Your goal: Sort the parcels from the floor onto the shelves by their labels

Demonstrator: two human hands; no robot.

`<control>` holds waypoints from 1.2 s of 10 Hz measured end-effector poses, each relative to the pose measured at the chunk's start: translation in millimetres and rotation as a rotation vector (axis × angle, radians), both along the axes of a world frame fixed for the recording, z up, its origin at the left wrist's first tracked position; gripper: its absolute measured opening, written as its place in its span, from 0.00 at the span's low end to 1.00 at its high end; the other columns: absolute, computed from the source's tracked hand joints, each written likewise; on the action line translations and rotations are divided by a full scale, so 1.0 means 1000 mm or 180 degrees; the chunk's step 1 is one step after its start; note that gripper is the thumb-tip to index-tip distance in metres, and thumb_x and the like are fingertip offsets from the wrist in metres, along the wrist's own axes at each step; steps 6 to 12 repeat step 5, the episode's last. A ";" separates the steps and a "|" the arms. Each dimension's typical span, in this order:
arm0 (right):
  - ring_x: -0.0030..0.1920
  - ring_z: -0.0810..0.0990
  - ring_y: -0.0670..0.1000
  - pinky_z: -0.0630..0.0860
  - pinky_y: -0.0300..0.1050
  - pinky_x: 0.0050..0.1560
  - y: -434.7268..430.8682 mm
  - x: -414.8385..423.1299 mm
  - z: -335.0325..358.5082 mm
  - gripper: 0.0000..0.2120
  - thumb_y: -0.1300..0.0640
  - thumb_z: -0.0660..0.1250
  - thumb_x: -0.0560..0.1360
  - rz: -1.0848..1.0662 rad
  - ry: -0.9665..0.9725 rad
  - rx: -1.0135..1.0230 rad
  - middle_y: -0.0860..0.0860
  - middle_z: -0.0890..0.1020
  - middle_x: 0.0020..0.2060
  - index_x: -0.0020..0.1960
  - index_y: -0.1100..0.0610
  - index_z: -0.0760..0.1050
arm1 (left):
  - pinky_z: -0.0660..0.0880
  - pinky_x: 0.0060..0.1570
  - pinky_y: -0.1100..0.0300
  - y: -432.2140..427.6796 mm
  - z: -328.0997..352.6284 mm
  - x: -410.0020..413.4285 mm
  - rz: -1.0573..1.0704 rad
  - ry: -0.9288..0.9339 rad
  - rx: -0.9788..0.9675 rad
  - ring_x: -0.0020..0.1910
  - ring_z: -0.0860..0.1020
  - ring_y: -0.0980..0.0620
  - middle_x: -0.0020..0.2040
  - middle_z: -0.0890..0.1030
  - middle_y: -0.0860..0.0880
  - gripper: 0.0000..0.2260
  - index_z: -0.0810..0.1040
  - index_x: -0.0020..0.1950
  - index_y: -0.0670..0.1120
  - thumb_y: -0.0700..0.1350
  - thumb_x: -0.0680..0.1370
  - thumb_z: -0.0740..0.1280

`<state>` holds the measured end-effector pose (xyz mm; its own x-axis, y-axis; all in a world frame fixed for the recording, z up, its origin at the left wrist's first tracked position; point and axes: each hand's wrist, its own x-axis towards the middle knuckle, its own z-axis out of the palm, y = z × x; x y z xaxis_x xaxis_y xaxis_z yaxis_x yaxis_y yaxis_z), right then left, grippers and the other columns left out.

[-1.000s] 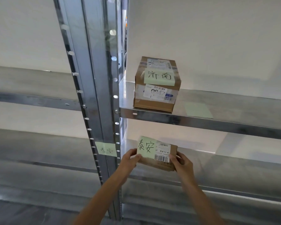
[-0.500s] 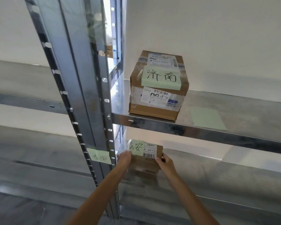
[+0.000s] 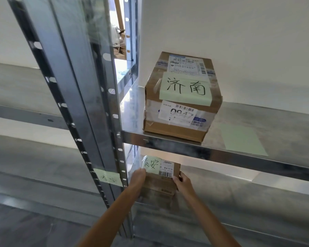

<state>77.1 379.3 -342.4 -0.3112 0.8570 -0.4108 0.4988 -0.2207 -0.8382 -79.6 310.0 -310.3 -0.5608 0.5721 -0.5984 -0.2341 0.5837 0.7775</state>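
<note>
A small cardboard parcel with a green handwritten note and a barcode label rests at the left end of the lower metal shelf. My left hand grips its left side and my right hand grips its right side. A matching green note is stuck on the upright post beside this shelf. One level up, a larger taped parcel with a different green note sits on the upper shelf.
The steel upright post with slotted holes stands just left of my hands. A blank green note lies on the upper shelf right of the larger parcel. More shelving runs off to the left. A white wall backs the shelves.
Both hands have pushed the small parcel forward and down onto the lower shelf, further under the upper shelf. The view has moved closer to the rack.
</note>
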 end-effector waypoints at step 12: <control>0.73 0.61 0.56 0.60 0.51 0.72 -0.016 0.011 0.040 0.25 0.50 0.58 0.80 -0.0304 -0.0505 0.0864 0.55 0.61 0.75 0.75 0.54 0.57 | 0.72 0.47 0.64 -0.014 0.031 0.016 -0.0477 0.0477 0.0554 0.59 0.73 0.47 0.66 0.74 0.42 0.14 0.68 0.67 0.43 0.44 0.82 0.55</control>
